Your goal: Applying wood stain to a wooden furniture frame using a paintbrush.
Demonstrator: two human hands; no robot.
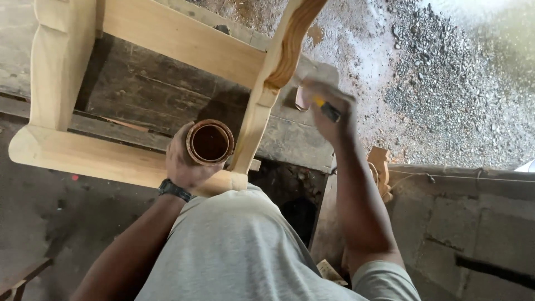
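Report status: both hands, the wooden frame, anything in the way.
Left hand grips open can. Right hand holds brush, blurred, at curved leg. Wooden frame part-coated. Nothing blocking.

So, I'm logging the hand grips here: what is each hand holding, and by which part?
Left hand wraps the side wall of a round brown open tin. Right hand pinches a blurred yellow-and-black brush handle near its middle.

The wooden frame (139,83) stands on the plank floor (156,95), with gravel (446,83) to its right. The left hand (184,161) holds a can (210,142) just left of the frame's curved leg (267,83); the right hand (329,111), with a brush (326,108), is at the leg's right side.
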